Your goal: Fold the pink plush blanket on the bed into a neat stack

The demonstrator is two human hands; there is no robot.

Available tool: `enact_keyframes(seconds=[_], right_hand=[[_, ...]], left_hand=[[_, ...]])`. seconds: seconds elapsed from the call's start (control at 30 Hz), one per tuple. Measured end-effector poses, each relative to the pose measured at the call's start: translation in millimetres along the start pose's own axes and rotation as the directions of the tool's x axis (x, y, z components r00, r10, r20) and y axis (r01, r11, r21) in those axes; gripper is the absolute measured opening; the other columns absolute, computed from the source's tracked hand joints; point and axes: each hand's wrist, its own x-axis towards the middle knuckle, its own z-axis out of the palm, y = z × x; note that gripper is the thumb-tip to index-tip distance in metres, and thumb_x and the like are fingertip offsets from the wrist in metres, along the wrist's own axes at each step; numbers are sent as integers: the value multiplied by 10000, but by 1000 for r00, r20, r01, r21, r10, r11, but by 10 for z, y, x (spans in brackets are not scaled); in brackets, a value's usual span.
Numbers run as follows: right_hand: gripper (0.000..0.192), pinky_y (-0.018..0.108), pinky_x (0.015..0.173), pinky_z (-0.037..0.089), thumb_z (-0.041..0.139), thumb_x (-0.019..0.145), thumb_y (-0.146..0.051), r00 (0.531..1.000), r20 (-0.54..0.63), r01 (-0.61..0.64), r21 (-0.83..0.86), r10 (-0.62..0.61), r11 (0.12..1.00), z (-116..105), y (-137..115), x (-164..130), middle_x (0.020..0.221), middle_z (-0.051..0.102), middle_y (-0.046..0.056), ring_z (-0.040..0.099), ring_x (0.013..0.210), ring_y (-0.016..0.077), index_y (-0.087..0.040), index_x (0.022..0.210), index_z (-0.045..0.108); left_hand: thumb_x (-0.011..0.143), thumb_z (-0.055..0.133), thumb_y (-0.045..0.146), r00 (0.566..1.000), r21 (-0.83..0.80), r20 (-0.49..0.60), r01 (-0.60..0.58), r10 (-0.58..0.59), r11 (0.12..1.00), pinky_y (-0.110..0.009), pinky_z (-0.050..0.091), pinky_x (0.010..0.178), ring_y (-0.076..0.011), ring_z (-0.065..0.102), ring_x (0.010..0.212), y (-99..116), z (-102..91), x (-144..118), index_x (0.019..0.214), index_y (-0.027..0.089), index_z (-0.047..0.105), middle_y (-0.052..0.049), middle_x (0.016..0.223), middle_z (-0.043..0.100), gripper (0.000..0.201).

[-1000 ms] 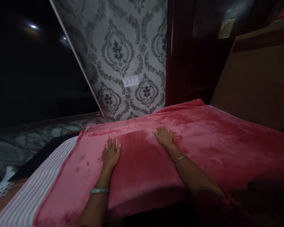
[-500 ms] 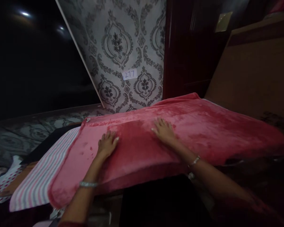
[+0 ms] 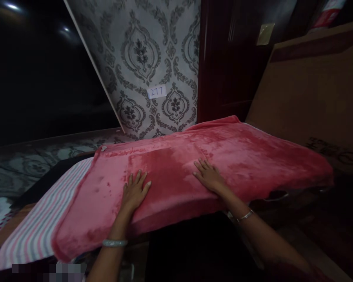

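Note:
A plush pink-red blanket (image 3: 170, 188) lies spread over a long raised surface, its near side hanging over the front edge. My left hand (image 3: 135, 191) rests flat on it, left of the middle, fingers spread. Farther right, my right hand (image 3: 208, 174) also lies palm down on the plush, fingers apart. Neither hand grips the cloth. Between them is a darker, smoothed patch of pile. From under the blanket's left end a striped cloth (image 3: 53, 211) in white, pink and grey sticks out.
A large black screen (image 3: 41, 74) stands at the back left. Patterned wallpaper (image 3: 167, 51) bears a paper label (image 3: 157, 91) reading 277. At the right stands a big cardboard box (image 3: 306, 94) beside a dark red door (image 3: 223, 70). Dotted fabric (image 3: 0, 223) lies at far left.
Both hands have slid back toward me over the blanket, staying flat and spread. The view has shifted slightly to the right.

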Motion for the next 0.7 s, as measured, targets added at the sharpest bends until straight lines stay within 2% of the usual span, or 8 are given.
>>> enact_keyframes(seconds=[0.17, 0.3, 0.43, 0.53, 0.6, 0.7], right_hand=[[589, 519, 1152, 288, 323, 1025, -517, 1000, 23, -18, -4, 18, 1000, -38, 136, -12, 1664, 160, 65, 193, 1509, 306, -275, 1562, 328], [550, 570, 1140, 286, 369, 1018, -466, 1000, 18, -19, -59, 20, 998, -203, 101, 95, 1640, 251, 75, 197, 1503, 326, -260, 1527, 399], [551, 562, 1165, 234, 366, 1019, -421, 995, -86, 43, -74, -49, 996, -421, -178, 411, 1625, 285, 102, 221, 1494, 316, -249, 1542, 374], [552, 550, 1184, 187, 351, 1030, -422, 994, -64, 85, -57, -89, 995, -475, -469, 708, 1639, 251, 85, 189, 1508, 299, -271, 1561, 333], [544, 553, 1191, 155, 348, 1035, -443, 994, -40, 99, -55, -102, 994, -417, -587, 874, 1637, 259, 81, 187, 1510, 296, -277, 1553, 349], [526, 550, 1198, 126, 352, 1034, -469, 990, -61, 123, -65, -127, 990, -221, -577, 1036, 1607, 333, 74, 242, 1490, 292, -271, 1517, 418]], left_hand=[[992, 327, 516, 1000, -29, 10, 3, -3, 1000, -619, 212, 1194, -341, 71, 1541, -4, 1, -24, 1563, 321, 295, -1, 1674, 146, 604], [988, 343, 520, 998, -72, 59, 20, -16, 997, -626, 195, 1193, -340, 123, 1534, -21, -133, 39, 1559, 314, 308, -23, 1670, 165, 608], [998, 299, 513, 999, -51, -31, 10, -11, 999, -632, 181, 1189, -326, 177, 1526, 77, -387, 322, 1553, 273, 333, -70, 1660, 210, 606], [990, 325, 498, 998, -12, -42, -41, 40, 999, -601, 175, 1205, -303, 188, 1526, 202, -494, 631, 1547, 255, 347, -79, 1652, 240, 608], [984, 354, 478, 997, 7, -45, -58, 58, 998, -609, 158, 1208, -301, 209, 1521, 253, -462, 801, 1536, 268, 367, -69, 1642, 272, 591], [990, 347, 442, 996, 27, -67, -50, 52, 998, -631, 141, 1202, -310, 237, 1512, 240, -280, 939, 1540, 275, 359, -71, 1626, 314, 574]])
